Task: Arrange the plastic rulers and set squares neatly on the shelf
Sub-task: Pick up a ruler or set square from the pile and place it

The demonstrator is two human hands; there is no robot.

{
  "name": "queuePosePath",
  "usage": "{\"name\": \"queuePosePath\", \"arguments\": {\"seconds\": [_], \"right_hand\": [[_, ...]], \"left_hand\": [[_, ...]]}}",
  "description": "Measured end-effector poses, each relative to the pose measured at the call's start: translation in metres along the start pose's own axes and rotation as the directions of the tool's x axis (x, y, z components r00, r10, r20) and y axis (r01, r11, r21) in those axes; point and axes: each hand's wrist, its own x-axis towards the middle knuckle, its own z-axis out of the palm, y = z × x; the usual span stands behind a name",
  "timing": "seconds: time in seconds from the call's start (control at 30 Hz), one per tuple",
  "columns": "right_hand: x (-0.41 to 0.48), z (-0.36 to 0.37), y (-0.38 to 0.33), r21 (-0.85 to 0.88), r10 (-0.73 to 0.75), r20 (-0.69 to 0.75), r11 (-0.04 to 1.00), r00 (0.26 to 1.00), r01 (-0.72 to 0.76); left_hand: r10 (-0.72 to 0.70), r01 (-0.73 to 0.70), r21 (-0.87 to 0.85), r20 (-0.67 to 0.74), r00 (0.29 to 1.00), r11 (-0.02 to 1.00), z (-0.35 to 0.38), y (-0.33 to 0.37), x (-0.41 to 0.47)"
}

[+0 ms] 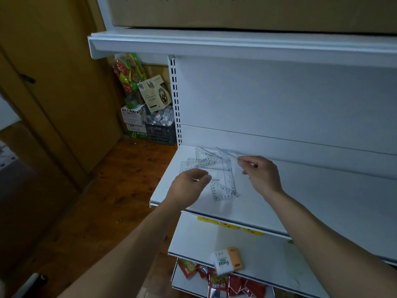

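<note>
On the shelf [300, 201], toward its left end, the pile [206, 162] of clear rulers and set squares lies fanned out and crossed over itself, flat on the white board. My right hand [261, 175] pinches the end of one ruler [227, 152] between thumb and fingertips; its far end reaches back toward the back wall [279, 134]. My left hand [190, 186] hovers with curled fingers over the near side of the pile, and I cannot tell whether it grips a piece or only touches one.

To do this well, I would draw the ruler out low and along its length so it does not drag the others, while the left hand steadies the pile. The plastic is thin and slick, so a grip near the end may let it flex or slip.

One set square [225, 190] sits near the front lip, and the pile is near the shelf's open left edge, so a careless sweep could send pieces off. Bare board lies to the right, good room to lay a straight row against the back wall.
</note>
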Motion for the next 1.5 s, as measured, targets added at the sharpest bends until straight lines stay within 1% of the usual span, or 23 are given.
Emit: {"name": "queuePosePath", "arguments": {"seconds": [0.03, 0.07, 0.1, 0.13, 0.17, 0.23, 0.33, 0.4, 0.5, 0.53, 0.63, 0.73, 0.83, 0.9, 1.0, 1.1, 1.23, 1.33, 1.4, 1.5], "right_hand": [[-0.002, -0.001, 0.000, 0.037, -0.022, 0.010, 0.999, 1.000, 0.022], [-0.005, -0.002, 0.000, 0.040, -0.062, 0.016, 0.997, 0.998, 0.061], [-0.007, -0.002, 0.000, 0.038, -0.101, 0.021, 0.994, 0.995, 0.100], [-0.010, -0.003, -0.001, 0.045, -0.138, 0.025, 0.990, 0.990, 0.137], [-0.013, -0.002, -0.003, 0.067, -0.167, 0.035, 0.984, 0.985, 0.164], [-0.020, -0.001, -0.005, 0.112, -0.212, 0.066, 0.973, 0.975, 0.204], [-0.027, 0.000, -0.007, 0.181, -0.200, 0.094, 0.967, 0.975, 0.180], [-0.032, -0.001, -0.008, 0.241, -0.149, 0.092, 0.963, 0.985, 0.123], [-0.039, -0.005, -0.014, 0.340, -0.007, 0.047, 0.941, 0.999, -0.009], [-0.041, -0.007, -0.015, 0.346, 0.033, 0.042, 0.937, 0.999, -0.045], [-0.050, -0.019, -0.013, 0.251, 0.100, 0.089, 0.961, 0.991, -0.119], [-0.058, -0.036, -0.008, 0.252, 0.134, 0.046, 0.957, 0.990, -0.142], [-0.066, -0.056, -0.002, 0.255, 0.151, -0.022, 0.957, 0.988, -0.141], [-0.071, -0.070, 0.005, 0.221, 0.154, -0.086, 0.966, 0.984, -0.132], [-0.082, -0.102, 0.021, 0.153, 0.141, -0.186, 0.982, 0.972, -0.114], [-0.097, -0.151, 0.041, 0.157, 0.154, -0.250, 0.981, 0.956, -0.117], [-0.124, -0.232, 0.075, 0.219, 0.203, -0.293, 0.966, 0.934, -0.141], [-0.150, -0.295, 0.101, 0.249, 0.232, -0.282, 0.955, 0.931, -0.162], [-0.169, -0.331, 0.116, 0.314, 0.275, -0.273, 0.931, 0.922, -0.185], [-0.201, -0.386, 0.143, 0.461, 0.370, -0.286, 0.862, 0.884, -0.212]], "left_hand": [[-0.022, 0.023, -0.113, 0.012, 1.000, 0.993, 0.001, 0.006, 0.002], [-0.056, 0.063, -0.251, 0.034, 0.998, 0.966, 0.001, 0.011, 0.003], [-0.097, 0.116, -0.384, 0.068, 0.993, 0.916, 0.001, 0.017, 0.004], [-0.129, 0.164, -0.479, 0.105, 0.986, 0.862, 0.001, 0.022, 0.005], [-0.145, 0.195, -0.535, 0.135, 0.980, 0.822, 0.001, 0.025, 0.006], [-0.145, 0.209, -0.597, 0.155, 0.977, 0.775, 0.002, 0.026, 0.007], [-0.142, 0.180, -0.648, 0.112, 0.984, 0.740, 0.003, 0.025, 0.005], [-0.111, 0.141, -0.668, 0.087, 0.990, 0.731, 0.004, 0.023, 0.002], [-0.038, 0.066, -0.645, 0.057, 0.998, 0.761, 0.008, 0.021, 0.000], [-0.013, 0.044, -0.635, 0.053, 0.998, 0.772, 0.010, 0.022, -0.001], [0.047, -0.005, -0.623, 0.051, 0.998, 0.782, 0.021, 0.029, -0.005], [0.053, 0.021, -0.642, 0.097, 0.994, 0.767, 0.034, 0.040, -0.011], [0.068, 0.034, -0.603, 0.146, 0.987, 0.797, 0.053, 0.055, -0.015], [0.084, 0.001, -0.553, 0.128, 0.988, 0.833, 0.069, 0.067, -0.018], [0.143, -0.085, -0.461, 0.092, 0.985, 0.883, 0.103, 0.092, -0.026], [0.211, -0.140, -0.438, 0.116, 0.971, 0.888, 0.146, 0.125, -0.040], [0.245, -0.099, -0.520, 0.220, 0.944, 0.848, 0.212, 0.174, -0.066], [0.241, -0.007, -0.587, 0.320, 0.916, 0.809, 0.264, 0.208, -0.091], [0.256, 0.063, -0.621, 0.411, 0.875, 0.781, 0.296, 0.228, -0.106], [0.291, 0.141, -0.627, 0.533, 0.794, 0.766, 0.349, 0.259, -0.131]]}}
